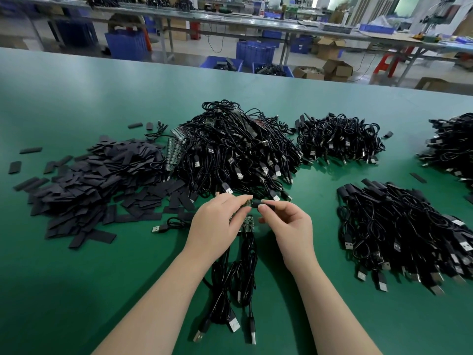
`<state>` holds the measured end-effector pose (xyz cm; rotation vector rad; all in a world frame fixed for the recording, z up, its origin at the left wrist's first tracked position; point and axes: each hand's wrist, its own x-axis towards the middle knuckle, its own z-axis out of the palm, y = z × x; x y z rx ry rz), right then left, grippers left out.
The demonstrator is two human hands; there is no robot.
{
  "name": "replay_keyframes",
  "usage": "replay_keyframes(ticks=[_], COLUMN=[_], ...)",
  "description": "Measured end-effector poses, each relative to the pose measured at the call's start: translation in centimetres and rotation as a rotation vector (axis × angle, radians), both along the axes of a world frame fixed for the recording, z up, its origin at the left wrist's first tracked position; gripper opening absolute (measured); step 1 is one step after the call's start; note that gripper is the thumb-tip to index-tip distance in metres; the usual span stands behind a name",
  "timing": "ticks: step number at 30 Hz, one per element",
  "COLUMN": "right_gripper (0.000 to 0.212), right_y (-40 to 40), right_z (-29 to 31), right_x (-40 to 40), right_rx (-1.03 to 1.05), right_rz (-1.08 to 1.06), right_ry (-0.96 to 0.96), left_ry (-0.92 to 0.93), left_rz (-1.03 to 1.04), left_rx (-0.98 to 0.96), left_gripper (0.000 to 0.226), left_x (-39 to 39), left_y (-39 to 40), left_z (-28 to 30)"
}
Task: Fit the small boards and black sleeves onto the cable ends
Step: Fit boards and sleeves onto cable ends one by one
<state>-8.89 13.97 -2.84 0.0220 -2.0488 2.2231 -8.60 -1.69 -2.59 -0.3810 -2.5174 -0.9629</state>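
Left hand: left hand (217,221) has its fingers curled, pinching a small green board (246,202) between thumb and fingertips.
Right hand: right hand (289,224) pinches a black sleeve (265,203) between thumb and forefinger, its end touching the board.
Pose: both forearms reach forward from the near edge, hands meeting just above the green table (102,278), knuckles up.
Under the hands: more boards (246,224) on cable ends; their cables (238,272) trail toward the near edge.
Supplies: sleeve pile (97,180) left, tangled cable heap (235,149) straight ahead, finished bundle (399,226) right.
Room: bare table on both near sides of the arms; piles crowd the far side.
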Motion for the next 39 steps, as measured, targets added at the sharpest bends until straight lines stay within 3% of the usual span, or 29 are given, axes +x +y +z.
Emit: replay_keyframes(ticks=[20,26,34,39], right_gripper=[0.024,0.023,0.023,0.024], right_y=[0.14,0.16,0.09,0.13], right_z=[0.13,0.03,0.04,0.13], right_x=[-0.03,-0.1,-0.05,0.07], right_rx=[0.008,0.032,0.047,0.023], right_rz=[0.005,0.006,0.033,0.073], right_ry=[0.003,0.005,0.01,0.011], left_ry=[-0.061,-0.083,-0.064,-0.068], left_rz=[-0.026,-0.038,-0.047,-0.074], left_rx=[-0.017,0.036,0.056,0.098], left_gripper=[0.03,0.033,0.02,0.027], left_x=[-0.06,0.07,-0.01,0.06], left_y=[-0.1,-0.24,-0.15,-0.05], left_z=[0.05,-0.01,-0.16,-0.12])
